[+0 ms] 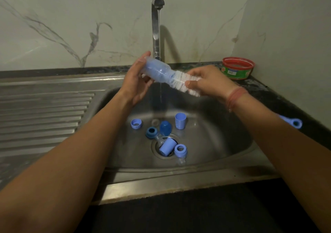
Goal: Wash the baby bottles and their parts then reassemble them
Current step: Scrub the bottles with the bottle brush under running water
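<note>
Over the stainless steel sink basin [223, 143], beneath the chrome tap [156, 26] with its thin stream of running water, I held a clear plastic baby bottle [157, 70] tilted on its side. My left hand [137, 82] gripped the bottle at its base end, fingers [146, 56] curled round it. My right hand [207, 82] pinched a white bristled bottle brush [186, 82], whose blue head sat inside the bottle while the white bristles stood out of the mouth; those fingers were closed on the brush.

On the basin floor lay the loose parts: a light blue screw ring [136, 124] to the left, a dark blue ring [151, 132], a translucent blue dome cap [165, 128], a light blue cap standing upright [180, 120], another light blue cap lying tipped over the drain [167, 146], and a light blue ring [180, 150] just beside it. Two clear teats were faintly visible near the drain.

On the dark table at the right stood a red-rimmed green tub [238, 68]. A blue looped handle [293, 122] lay behind my right forearm.
</note>
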`<action>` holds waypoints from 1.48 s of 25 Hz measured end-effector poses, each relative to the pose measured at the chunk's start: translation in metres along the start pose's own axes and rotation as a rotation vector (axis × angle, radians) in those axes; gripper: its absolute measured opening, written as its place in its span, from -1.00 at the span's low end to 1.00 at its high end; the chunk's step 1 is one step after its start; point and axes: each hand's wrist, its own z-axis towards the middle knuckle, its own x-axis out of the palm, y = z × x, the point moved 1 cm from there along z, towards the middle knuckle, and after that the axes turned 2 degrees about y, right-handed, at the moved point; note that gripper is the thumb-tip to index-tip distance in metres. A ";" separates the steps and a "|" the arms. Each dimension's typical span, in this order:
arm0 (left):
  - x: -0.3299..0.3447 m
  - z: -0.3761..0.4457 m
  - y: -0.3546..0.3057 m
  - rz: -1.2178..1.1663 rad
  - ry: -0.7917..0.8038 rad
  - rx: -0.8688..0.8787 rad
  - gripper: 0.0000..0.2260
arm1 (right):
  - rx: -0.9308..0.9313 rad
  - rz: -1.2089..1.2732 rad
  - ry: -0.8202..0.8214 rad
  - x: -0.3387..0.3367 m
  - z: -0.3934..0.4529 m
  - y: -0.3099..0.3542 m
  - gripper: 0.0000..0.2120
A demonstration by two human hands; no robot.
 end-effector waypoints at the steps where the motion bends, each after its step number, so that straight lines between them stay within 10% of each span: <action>1: 0.002 0.000 -0.001 0.038 -0.060 -0.022 -0.77 | -0.128 -0.245 -0.125 0.000 0.000 0.001 -0.79; 4: 0.004 -0.002 0.002 0.088 -0.227 -0.147 -0.58 | -0.414 -0.671 -0.317 0.006 -0.010 0.012 -0.78; 12: -0.005 0.006 -0.008 0.001 -0.380 -0.069 -0.74 | -0.064 -0.125 0.053 -0.014 0.001 0.001 -0.81; 21: -0.023 0.007 -0.012 0.196 -0.576 -0.011 -0.80 | -0.449 -0.625 -0.187 -0.027 -0.008 0.006 -0.73; 25: -0.045 0.002 -0.012 0.294 -0.735 -0.037 -0.74 | -0.311 -0.625 -0.274 -0.050 -0.006 -0.005 -0.75; 32: -0.014 -0.003 0.020 1.322 0.023 -0.020 -0.58 | -0.089 -0.552 -0.352 -0.049 -0.002 -0.018 -0.74; 37: -0.014 -0.003 0.029 0.678 -0.211 -0.207 -0.65 | -0.034 -0.490 -0.381 -0.049 0.001 -0.023 -0.74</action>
